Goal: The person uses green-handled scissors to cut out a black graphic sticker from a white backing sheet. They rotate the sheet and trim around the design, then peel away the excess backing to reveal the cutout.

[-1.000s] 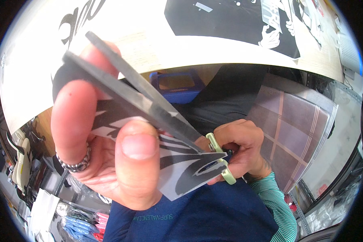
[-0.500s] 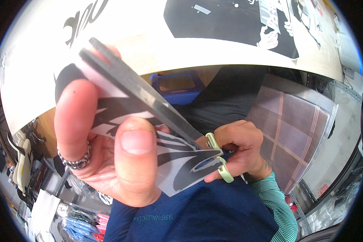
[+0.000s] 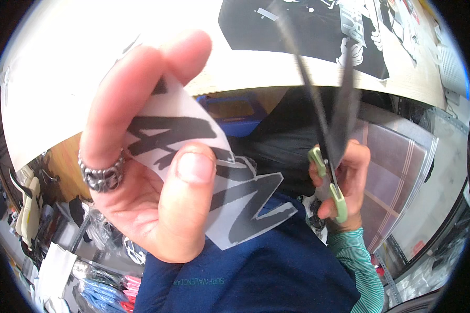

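Note:
My left hand [image 3: 146, 203], with a chunky ring on one finger, is raised close in the left half of the view. Between thumb and fingers it pinches a translucent film piece [image 3: 230, 229] printed with bold black strokes. The film's free end points right and has a jagged, notched outline. To the right, my right hand [image 3: 354, 175] grips scissors [image 3: 337, 201] by their pale green handles. Their dark blades stand apart, point up toward the table and are blurred. The scissors do not touch the film.
Ahead stands a pale worktable [image 3: 266, 68] with a black printed sheet [image 3: 292, 36] on it. Below its edge is a blue plastic object [image 3: 232, 125]. A plaid panel [image 3: 389, 172] leans at the right. Plastic-wrapped coloured items [image 3: 102, 295] lie at lower left.
The scissors have left the film, moved right and swung upright, their blades now wider apart. The film's right end now shows a notch. My left hand has shifted slightly right.

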Action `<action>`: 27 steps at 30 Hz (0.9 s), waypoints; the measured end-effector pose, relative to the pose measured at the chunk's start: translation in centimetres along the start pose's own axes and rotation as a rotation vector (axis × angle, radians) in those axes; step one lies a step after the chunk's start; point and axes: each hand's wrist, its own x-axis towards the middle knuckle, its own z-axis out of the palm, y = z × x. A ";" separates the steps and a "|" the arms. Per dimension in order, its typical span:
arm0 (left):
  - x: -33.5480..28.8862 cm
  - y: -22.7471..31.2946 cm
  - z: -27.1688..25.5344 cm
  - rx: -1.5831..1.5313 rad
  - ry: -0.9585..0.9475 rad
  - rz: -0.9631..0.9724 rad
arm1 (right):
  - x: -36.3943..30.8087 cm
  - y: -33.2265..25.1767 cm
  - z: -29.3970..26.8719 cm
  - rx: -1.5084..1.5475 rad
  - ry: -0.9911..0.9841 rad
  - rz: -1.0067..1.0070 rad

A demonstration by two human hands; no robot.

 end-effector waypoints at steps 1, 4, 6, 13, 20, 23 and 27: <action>0.0 0.2 0.3 0.001 0.004 -0.027 | 0.5 -0.7 -0.5 -0.093 -0.080 -0.001; 0.8 1.0 0.7 0.005 -0.105 -0.107 | 0.7 -1.4 -3.1 -0.206 -0.212 -0.046; 0.3 1.9 1.0 -0.030 -0.039 -0.066 | 1.5 -2.2 -4.6 -0.223 -0.351 -0.099; -0.9 0.7 1.4 -0.064 -0.044 -0.073 | 3.2 -3.3 -8.2 -0.161 -0.636 -0.123; -0.9 0.4 1.2 0.009 -0.113 -0.027 | 4.3 -4.5 -9.5 -0.230 -0.701 -0.150; -0.6 0.3 0.2 0.060 -0.181 -0.013 | 4.3 -4.8 -9.9 -0.228 -0.697 -0.137; -0.3 0.1 -0.3 0.127 -0.202 0.010 | 4.7 -4.8 -9.9 -0.219 -0.719 -0.138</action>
